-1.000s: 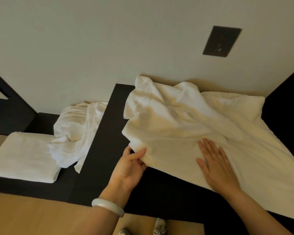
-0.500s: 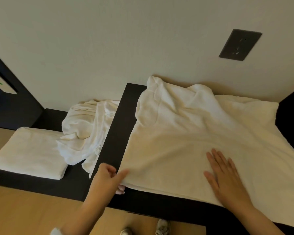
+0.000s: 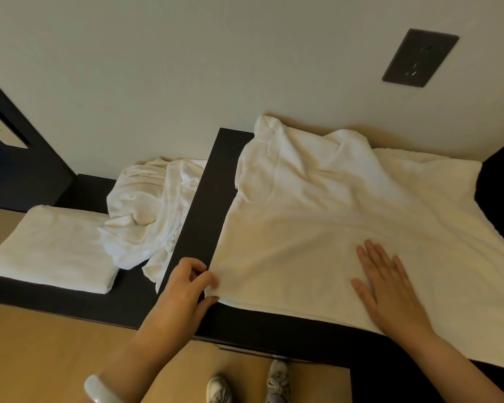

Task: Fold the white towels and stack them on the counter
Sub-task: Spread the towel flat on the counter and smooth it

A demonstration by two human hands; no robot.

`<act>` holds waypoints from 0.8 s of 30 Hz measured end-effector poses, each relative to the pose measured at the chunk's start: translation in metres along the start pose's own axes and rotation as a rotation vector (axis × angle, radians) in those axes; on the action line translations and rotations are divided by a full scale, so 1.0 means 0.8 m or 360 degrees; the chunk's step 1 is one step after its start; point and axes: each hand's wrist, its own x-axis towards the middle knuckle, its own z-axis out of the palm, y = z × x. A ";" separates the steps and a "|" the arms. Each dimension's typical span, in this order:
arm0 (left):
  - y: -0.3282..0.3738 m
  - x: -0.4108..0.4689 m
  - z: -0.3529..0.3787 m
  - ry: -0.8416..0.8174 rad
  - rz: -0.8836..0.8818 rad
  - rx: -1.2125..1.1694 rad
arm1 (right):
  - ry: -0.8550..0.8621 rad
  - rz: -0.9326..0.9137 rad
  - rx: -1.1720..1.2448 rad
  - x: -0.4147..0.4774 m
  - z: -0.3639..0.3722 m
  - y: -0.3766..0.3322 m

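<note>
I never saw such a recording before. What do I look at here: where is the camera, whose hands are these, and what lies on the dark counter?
There is no machine here. A person wears a camera on the head, so the one picture looks down at their own hands. On the dark counter lies a spread towel. The left hand pinches its near corner, and the right hand presses flat on it. Further left lie a crumpled towel and a folded towel.
</note>
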 end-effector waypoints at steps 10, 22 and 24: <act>-0.009 -0.021 -0.003 0.0109 0.0232 -0.0061 | -0.0097 -0.0769 0.0460 -0.018 -0.028 -0.133; -0.013 -0.016 -0.001 0.0105 0.0087 -0.0229 | 0.0122 -0.0774 0.0254 -0.015 -0.026 -0.152; -0.013 -0.016 0.000 0.0126 0.0064 -0.0274 | 0.0080 -0.0749 0.0334 -0.012 -0.027 -0.152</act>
